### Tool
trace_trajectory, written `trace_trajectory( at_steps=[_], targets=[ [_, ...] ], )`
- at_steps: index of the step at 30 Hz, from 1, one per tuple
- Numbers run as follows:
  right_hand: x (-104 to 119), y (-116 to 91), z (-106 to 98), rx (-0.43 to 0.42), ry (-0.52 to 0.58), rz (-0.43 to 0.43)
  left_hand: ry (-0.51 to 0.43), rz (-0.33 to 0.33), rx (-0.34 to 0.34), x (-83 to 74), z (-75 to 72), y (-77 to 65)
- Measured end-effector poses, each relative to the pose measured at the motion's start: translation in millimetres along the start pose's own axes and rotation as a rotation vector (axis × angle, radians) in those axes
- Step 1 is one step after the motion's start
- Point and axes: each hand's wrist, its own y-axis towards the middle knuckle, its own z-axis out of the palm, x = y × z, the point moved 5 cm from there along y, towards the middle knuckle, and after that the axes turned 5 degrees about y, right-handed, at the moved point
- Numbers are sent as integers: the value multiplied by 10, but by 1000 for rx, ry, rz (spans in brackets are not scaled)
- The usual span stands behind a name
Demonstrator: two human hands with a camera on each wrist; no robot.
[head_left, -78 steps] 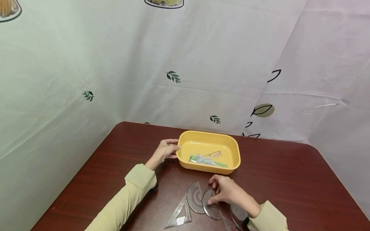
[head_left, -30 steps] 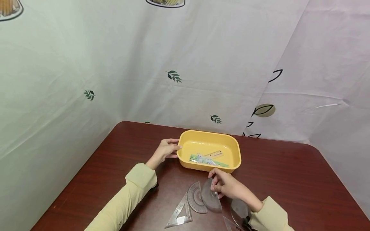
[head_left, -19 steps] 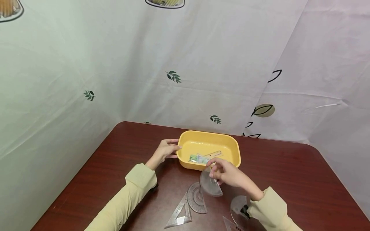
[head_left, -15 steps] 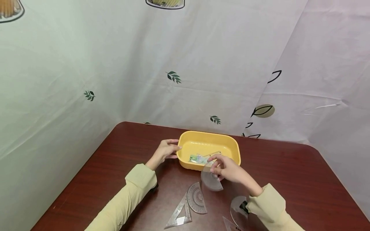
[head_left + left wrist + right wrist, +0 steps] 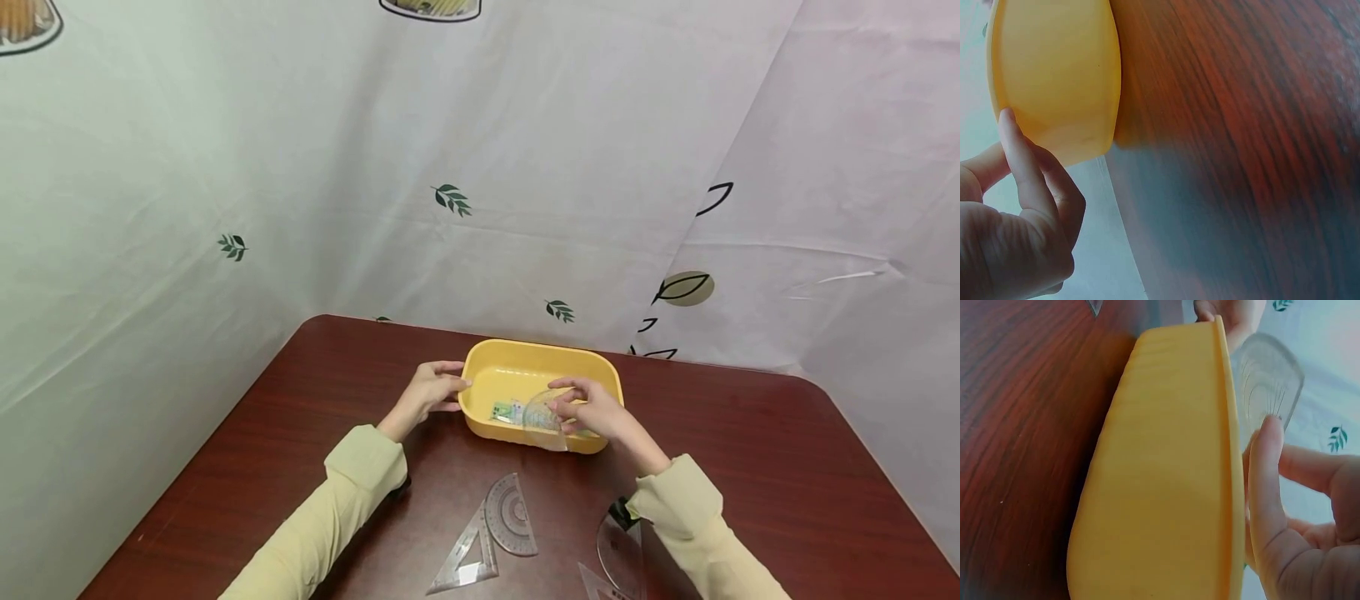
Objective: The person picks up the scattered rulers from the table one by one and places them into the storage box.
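Note:
My right hand (image 5: 596, 410) pinches a clear protractor (image 5: 542, 421) between thumb and fingers, over the front part of the yellow plastic basin (image 5: 517, 354). In the right wrist view the protractor (image 5: 1266, 381) hangs tilted just beyond the basin's rim, under the thumb tip. My left hand (image 5: 427, 392) holds the basin's left end, its thumb on the rim and its fingers along the outside. Inside the basin lies a green ruler (image 5: 504, 411) with other small pieces, partly covered by the protractor and my right hand.
Nearer on the dark red table (image 5: 360, 358) lie a second protractor (image 5: 512, 517) and a clear set square (image 5: 468, 558), touching or overlapping. Another clear protractor (image 5: 618, 558) sits under my right wrist, beside a clear pointed piece (image 5: 596, 586) cut by the frame. A patterned cloth (image 5: 337, 167) hangs behind.
My right hand has picked the protractor up from beside the other one on the table and carried it forward over the basin's front rim. The left hand and basin have stayed put.

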Motion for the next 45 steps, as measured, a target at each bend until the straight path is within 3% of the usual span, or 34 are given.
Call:
trace_trajectory(
  at_steps=[4,11,21,30,39,45],
  targets=[
    [-7,61,-45,-32,57,34,2,2,0,4,2,13],
    [-73,150,-135,-55,283,123,0,-4,4,-8,0,3],
    [-261,204,-162,-108,309,193,-3,-6,3,-3,5,5],
    [-274,248,-116,-147,188,177,-8,-9,-2,3,6,5],
    [-278,251,-87,-111,104,167,-19,-9,3,-2,11,-6],
    [-291,252,-70,-121,-22,140,-11,-15,-1,-11,8,-9]
  ],
)
